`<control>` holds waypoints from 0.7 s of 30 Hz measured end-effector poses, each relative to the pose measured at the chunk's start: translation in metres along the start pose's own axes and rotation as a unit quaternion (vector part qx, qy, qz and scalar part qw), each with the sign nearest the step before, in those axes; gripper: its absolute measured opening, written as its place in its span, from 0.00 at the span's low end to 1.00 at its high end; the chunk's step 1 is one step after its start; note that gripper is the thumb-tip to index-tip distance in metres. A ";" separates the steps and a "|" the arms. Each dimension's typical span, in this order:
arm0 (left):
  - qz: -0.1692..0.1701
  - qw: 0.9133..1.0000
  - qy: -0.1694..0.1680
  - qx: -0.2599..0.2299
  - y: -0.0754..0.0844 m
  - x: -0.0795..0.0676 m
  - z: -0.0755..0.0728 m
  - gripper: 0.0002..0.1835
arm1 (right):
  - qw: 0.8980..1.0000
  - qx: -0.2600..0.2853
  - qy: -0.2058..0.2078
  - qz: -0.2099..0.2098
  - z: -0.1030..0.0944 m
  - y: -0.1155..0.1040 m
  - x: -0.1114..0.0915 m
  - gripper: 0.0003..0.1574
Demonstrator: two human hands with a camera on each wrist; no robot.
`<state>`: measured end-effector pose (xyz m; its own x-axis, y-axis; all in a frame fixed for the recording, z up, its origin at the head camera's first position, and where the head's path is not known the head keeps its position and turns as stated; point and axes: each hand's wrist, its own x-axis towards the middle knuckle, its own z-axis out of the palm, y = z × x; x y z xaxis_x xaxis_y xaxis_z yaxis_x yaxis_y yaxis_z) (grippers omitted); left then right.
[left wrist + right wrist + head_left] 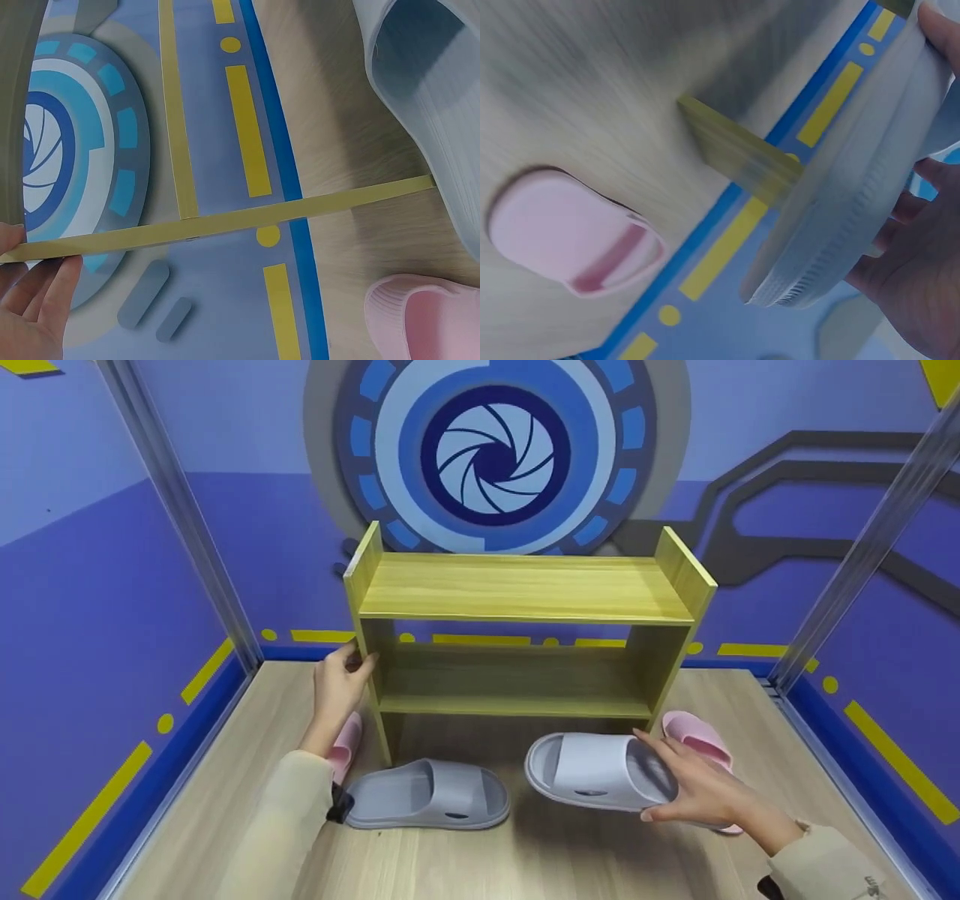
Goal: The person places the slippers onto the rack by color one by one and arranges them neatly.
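Observation:
A small two-tier wooden shoe rack (525, 587) stands in the middle of the head view. My left hand (337, 684) grips the edge of its left side panel, thumb on one face and fingers on the other in the left wrist view. With my right hand (703, 784) I hold a light grey slipper (592, 763) by its open end, in front of the rack's right half. The slipper is raised above the floor, its shadow below, and the right wrist view shows its ridged sole (832, 217). The matching grey slipper (394, 799) lies flat before the rack's left half.
One pink slipper (346, 746) lies left of the rack, partly behind my left forearm. Another pink slipper (694, 735) is to the right, partly covered by my right hand. A blue patterned wall (255, 547) rises behind, with metal posts (862, 540) at the corners.

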<state>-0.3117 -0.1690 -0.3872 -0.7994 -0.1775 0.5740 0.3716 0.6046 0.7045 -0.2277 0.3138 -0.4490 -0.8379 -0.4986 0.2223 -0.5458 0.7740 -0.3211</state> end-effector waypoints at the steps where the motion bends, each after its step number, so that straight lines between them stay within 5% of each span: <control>1: 0.001 1.000 0.000 -0.001 0.000 0.000 0.000 0.09 | 1.000 0.000 -0.002 0.000 -0.002 -0.002 0.000 0.65; 21: -0.004 1.000 0.002 0.004 0.001 0.000 0.001 0.09 | 0.998 -0.040 0.000 -0.052 -0.048 -0.028 0.016 0.65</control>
<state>-0.3116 -0.1677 -0.3867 -0.8007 -0.1853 0.5697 0.3610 0.6096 0.7057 -0.2254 0.3032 -0.3929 -0.7770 -0.5771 0.2514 -0.6267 0.7468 -0.2228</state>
